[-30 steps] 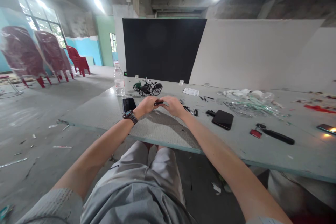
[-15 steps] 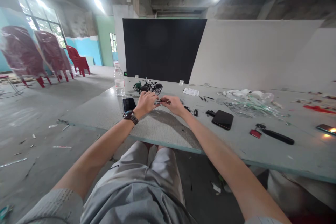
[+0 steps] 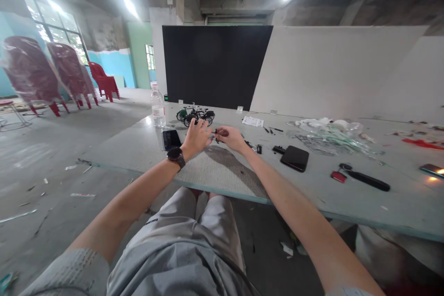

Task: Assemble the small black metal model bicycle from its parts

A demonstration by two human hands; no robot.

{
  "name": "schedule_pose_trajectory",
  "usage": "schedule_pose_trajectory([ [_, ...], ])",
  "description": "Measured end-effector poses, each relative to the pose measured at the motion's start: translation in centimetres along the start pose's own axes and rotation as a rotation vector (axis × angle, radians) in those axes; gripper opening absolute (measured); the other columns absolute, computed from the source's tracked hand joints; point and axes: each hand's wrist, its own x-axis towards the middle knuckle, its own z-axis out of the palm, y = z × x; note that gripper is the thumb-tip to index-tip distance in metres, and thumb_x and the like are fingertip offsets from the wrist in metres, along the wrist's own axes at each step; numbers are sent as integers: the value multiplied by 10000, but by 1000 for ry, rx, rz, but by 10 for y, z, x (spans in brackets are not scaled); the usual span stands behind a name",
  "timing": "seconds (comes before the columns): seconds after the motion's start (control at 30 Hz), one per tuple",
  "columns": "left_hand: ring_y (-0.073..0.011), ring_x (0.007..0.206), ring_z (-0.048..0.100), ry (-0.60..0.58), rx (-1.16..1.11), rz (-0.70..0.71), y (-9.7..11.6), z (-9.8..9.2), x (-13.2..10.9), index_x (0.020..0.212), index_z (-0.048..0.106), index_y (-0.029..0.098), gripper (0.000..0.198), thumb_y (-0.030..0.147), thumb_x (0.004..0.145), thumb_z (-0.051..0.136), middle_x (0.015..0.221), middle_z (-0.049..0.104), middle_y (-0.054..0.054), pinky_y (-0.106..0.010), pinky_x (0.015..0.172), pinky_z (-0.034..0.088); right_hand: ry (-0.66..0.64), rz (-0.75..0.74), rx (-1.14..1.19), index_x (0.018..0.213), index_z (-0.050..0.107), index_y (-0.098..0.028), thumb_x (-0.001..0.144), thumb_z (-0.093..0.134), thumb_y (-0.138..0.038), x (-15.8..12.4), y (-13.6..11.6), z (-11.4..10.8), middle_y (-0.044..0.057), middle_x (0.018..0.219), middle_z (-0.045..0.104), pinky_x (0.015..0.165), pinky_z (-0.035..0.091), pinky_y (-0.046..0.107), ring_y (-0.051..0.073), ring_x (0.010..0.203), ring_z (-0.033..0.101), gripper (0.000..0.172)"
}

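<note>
Close fine work on one tiny part, by the look of it, at the stage of pinching and turning it between both hands above the worktop [image 3: 132, 148]. Right hand [image 3: 231, 138] reaching in from the near edge, fingers [image 3: 222, 132] closed in a tight pinch on a small black part [image 3: 216, 135], thin and spiky, held up off the surface near the far side of the worktop, roughly midway along. Left hand [image 3: 196, 136] just beside it, raised, fingers spread and half curled, a wristwatch [image 3: 176, 157] on the wrist; whether those fingers grip the part too, impossible to tell at this size. Just beyond the left fingers, two miniature model bicycles [image 3: 196, 115], near a clear water bottle [image 3: 158, 108], with a black phone [image 3: 171, 139] lying flat by the left hand. Off to the right, a dark rounded case [image 3: 294, 158], a plastic sprue frame [image 3: 324, 141] and a printed sheet [image 3: 252, 121]. Called for next, as a judgement: a slow, steady fingertip touch, with so small a part apt to slip from the pinch and vanish among the scatter
</note>
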Motion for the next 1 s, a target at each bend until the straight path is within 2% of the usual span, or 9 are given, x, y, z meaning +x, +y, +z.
schedule_pose_trajectory([
  [0.27, -374, 1175, 508, -40, 3, -20, 3, 4, -4, 1158, 666, 168, 307, 371, 945, 578, 1223, 624, -197, -532, 1041, 317, -78, 16, 128, 910, 679, -187, 875, 686, -578, -7, -16, -5, 86, 764, 762, 727, 558, 330, 242, 761, 743, 392],
  [0.4, -364, 1145, 524, -59, 18, -9, 0, 7, -4, 1149, 665, 175, 287, 362, 961, 558, 1196, 627, -188, -477, 946, 376, -108, 16, 148, 901, 689, -184, 873, 675, -617, -8, -16, -6, 74, 741, 755, 724, 576, 337, 241, 734, 739, 434],
  [0.57, -348, 1131, 527, -86, 22, 21, -4, 10, -3, 1155, 661, 179, 286, 370, 958, 580, 1192, 625, -178, -435, 901, 396, -106, 61, 235, 927, 707, -182, 951, 540, -657, -6, -10, -8, 107, 877, 777, 749, 610, 350, 232, 770, 753, 504],
  [0.77, -355, 1142, 520, -86, -50, 34, -7, 13, -3, 1126, 681, 164, 298, 395, 959, 591, 1186, 625, -190, -433, 914, 401, -47, -28, 44, 1016, 722, -188, 1006, 518, -534, -8, -15, -20, 115, 937, 779, 746, 598, 366, 220, 778, 730, 402],
  [0.87, -345, 1106, 529, -84, -22, 24, -7, 13, -3, 1118, 684, 161, 312, 411, 965, 579, 1144, 636, -183, -430, 894, 411, -103, -81, 34, 1104, 717, -205, 955, 635, -464, -9, -18, -23, 110, 998, 781, 805, 596, 382, 239, 885, 741, 309],
  [1.0, -332, 1086, 537, -66, -25, -19, -8, 14, -4, 1098, 684, 167, 325, 440, 973, 561, 1113, 640, -171, -421, 880, 411, -187, -54, 47, 1164, 703, -206, 851, 776, -392, -9, -19, -21, 104, 1001, 781, 833, 597, 394, 246, 909, 744, 371],
])
